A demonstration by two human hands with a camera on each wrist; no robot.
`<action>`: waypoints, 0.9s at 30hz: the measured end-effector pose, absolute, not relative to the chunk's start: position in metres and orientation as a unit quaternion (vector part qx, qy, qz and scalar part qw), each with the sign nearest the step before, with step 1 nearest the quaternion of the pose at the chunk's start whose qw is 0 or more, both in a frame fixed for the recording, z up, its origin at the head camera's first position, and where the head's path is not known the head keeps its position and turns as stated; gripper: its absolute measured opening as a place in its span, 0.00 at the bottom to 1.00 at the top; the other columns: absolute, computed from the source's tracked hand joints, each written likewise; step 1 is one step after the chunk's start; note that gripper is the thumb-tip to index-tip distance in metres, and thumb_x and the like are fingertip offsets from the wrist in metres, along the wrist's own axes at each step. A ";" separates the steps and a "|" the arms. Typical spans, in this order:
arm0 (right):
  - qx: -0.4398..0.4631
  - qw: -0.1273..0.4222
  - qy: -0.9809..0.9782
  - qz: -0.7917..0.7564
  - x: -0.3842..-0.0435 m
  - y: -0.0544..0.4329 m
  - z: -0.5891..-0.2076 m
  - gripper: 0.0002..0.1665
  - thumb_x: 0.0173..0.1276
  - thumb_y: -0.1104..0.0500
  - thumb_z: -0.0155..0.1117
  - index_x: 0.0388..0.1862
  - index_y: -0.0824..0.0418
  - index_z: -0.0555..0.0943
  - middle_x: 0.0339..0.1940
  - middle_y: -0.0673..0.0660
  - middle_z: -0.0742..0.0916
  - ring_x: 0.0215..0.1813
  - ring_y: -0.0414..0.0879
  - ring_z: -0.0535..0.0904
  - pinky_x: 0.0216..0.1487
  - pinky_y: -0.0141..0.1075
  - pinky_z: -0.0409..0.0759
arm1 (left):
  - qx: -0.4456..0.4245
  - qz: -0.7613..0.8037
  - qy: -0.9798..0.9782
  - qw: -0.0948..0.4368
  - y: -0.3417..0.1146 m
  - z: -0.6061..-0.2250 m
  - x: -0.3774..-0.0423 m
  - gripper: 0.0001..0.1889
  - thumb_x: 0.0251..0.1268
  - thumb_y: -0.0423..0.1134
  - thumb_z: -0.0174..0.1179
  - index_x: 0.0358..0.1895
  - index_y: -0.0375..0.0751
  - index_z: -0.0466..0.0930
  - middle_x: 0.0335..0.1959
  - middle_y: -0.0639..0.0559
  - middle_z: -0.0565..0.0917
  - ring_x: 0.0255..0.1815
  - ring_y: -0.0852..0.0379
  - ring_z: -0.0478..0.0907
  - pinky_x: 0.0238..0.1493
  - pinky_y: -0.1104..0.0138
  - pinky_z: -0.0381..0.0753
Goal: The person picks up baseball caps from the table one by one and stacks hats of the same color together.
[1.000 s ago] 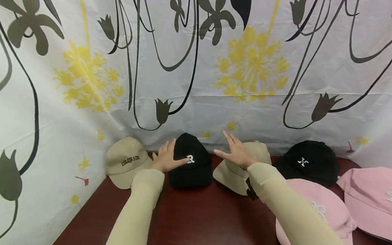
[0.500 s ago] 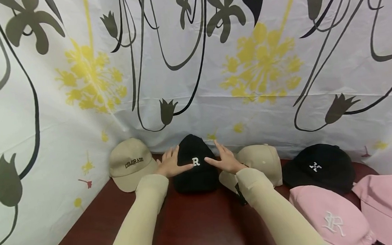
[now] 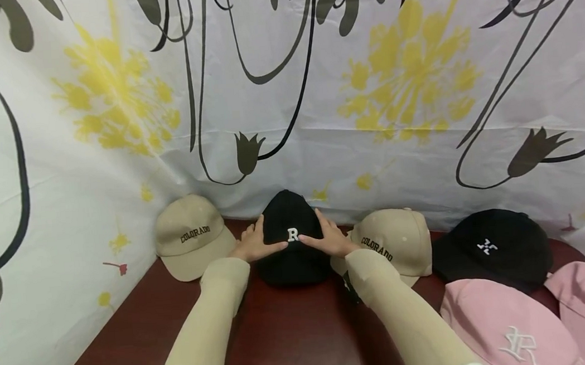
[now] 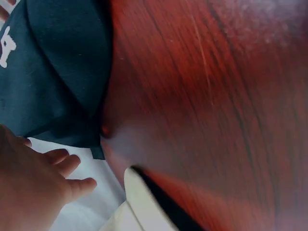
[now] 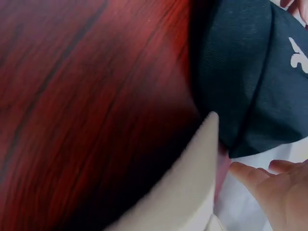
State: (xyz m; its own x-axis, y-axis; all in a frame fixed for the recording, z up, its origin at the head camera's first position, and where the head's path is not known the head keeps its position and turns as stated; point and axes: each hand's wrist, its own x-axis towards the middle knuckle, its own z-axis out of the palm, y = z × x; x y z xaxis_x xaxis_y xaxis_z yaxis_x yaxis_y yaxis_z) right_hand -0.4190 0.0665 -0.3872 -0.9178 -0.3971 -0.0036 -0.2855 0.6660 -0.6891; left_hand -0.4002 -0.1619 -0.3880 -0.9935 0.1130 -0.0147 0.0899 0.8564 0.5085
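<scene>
framing the black "r" cap (image 3: 294, 255) on the tabletop (image 3: 301, 327)
you are seemingly lining up a hold; the next move is probably calling for closing in from both sides. your left grip (image 3: 252, 245) and right grip (image 3: 333, 240) are lying loosely spread beside it, clasping nothing, though i cannot tell about contact. it is sitting between two beige caps (image 3: 187, 239); you are counting two black caps (image 3: 513, 250) altogether, plus two pink caps (image 3: 501, 309).

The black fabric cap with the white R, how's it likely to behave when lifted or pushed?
The black cap is probably light, being seamed cloth. Its domed crown stands up, so it may dent yet hold shape. The glossy reddish wooden table underneath suggests a push might slide it.
</scene>
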 end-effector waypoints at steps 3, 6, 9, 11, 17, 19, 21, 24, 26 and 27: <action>-0.179 0.090 0.912 -0.359 -0.413 0.064 -0.390 0.58 0.61 0.37 0.57 0.74 0.54 0.33 0.72 0.67 0.47 0.70 0.63 0.46 0.62 0.57 0.55 | 0.055 0.269 0.961 0.029 -0.162 -0.389 -0.394 0.57 0.50 0.64 0.58 0.72 0.38 0.34 0.68 0.30 0.52 0.67 0.33 0.51 0.60 0.43 0.54; -0.179 0.087 0.912 -0.359 -0.409 0.063 -0.392 0.61 0.59 0.39 0.61 0.73 0.57 0.31 0.71 0.69 0.49 0.70 0.63 0.48 0.62 0.56 0.56 | 0.056 0.276 0.959 0.034 -0.162 -0.386 -0.388 0.58 0.50 0.61 0.61 0.72 0.35 0.33 0.67 0.28 0.51 0.66 0.32 0.51 0.59 0.44 0.57; -0.175 0.069 0.915 -0.357 -0.405 0.063 -0.391 0.63 0.57 0.41 0.64 0.73 0.61 0.32 0.69 0.71 0.53 0.68 0.65 0.51 0.61 0.55 0.57 | 0.054 0.292 0.954 0.043 -0.162 -0.384 -0.385 0.58 0.50 0.60 0.62 0.71 0.34 0.31 0.67 0.27 0.49 0.66 0.30 0.49 0.59 0.45 0.58; -0.168 0.056 0.917 -0.357 -0.403 0.064 -0.390 0.62 0.56 0.43 0.66 0.73 0.62 0.36 0.68 0.72 0.58 0.66 0.65 0.55 0.60 0.55 0.59 | 0.052 0.304 0.950 0.052 -0.162 -0.384 -0.383 0.58 0.50 0.59 0.62 0.71 0.36 0.30 0.68 0.27 0.47 0.67 0.31 0.47 0.60 0.46 0.57; -0.143 0.030 0.910 -0.388 -0.396 0.067 -0.391 0.51 0.53 0.48 0.71 0.65 0.69 0.55 0.55 0.70 0.70 0.56 0.61 0.68 0.55 0.50 0.66 | 0.067 0.327 0.942 0.045 -0.158 -0.388 -0.378 0.53 0.50 0.57 0.64 0.71 0.37 0.42 0.66 0.31 0.53 0.65 0.35 0.52 0.60 0.47 0.56; -0.138 0.023 0.903 -0.407 -0.394 0.067 -0.393 0.48 0.52 0.50 0.72 0.62 0.70 0.57 0.51 0.69 0.72 0.53 0.60 0.70 0.53 0.47 0.68 | 0.072 0.339 0.937 0.035 -0.156 -0.390 -0.375 0.50 0.50 0.56 0.65 0.70 0.37 0.46 0.63 0.33 0.56 0.62 0.36 0.55 0.59 0.48 0.57; -0.135 0.016 0.898 -0.418 -0.392 0.066 -0.395 0.45 0.52 0.52 0.73 0.59 0.70 0.59 0.48 0.69 0.73 0.50 0.59 0.72 0.51 0.46 0.69 | 0.074 0.360 0.930 0.026 -0.154 -0.391 -0.373 0.47 0.50 0.53 0.66 0.68 0.36 0.50 0.61 0.33 0.58 0.60 0.37 0.57 0.59 0.49 0.59; -0.132 0.010 0.893 -0.430 -0.388 0.066 -0.397 0.42 0.54 0.53 0.72 0.57 0.69 0.58 0.47 0.68 0.74 0.49 0.59 0.72 0.50 0.47 0.69 | 0.080 0.402 0.912 0.011 -0.153 -0.394 -0.368 0.42 0.53 0.48 0.66 0.66 0.34 0.53 0.58 0.33 0.58 0.59 0.39 0.59 0.58 0.50 0.60; -0.130 0.006 0.893 -0.431 -0.386 0.066 -0.398 0.37 0.57 0.53 0.69 0.55 0.68 0.59 0.46 0.68 0.74 0.47 0.59 0.73 0.49 0.47 0.69 | 0.092 0.423 0.901 -0.004 -0.154 -0.395 -0.366 0.36 0.57 0.43 0.63 0.63 0.32 0.55 0.55 0.33 0.59 0.57 0.40 0.59 0.58 0.50 0.60; -0.129 0.002 0.893 -0.431 -0.385 0.067 -0.399 0.34 0.59 0.53 0.67 0.53 0.67 0.60 0.44 0.67 0.75 0.46 0.59 0.73 0.48 0.47 0.70 | 0.098 0.429 0.898 -0.011 -0.155 -0.397 -0.366 0.33 0.59 0.41 0.62 0.61 0.31 0.56 0.54 0.33 0.60 0.56 0.40 0.59 0.57 0.50 0.60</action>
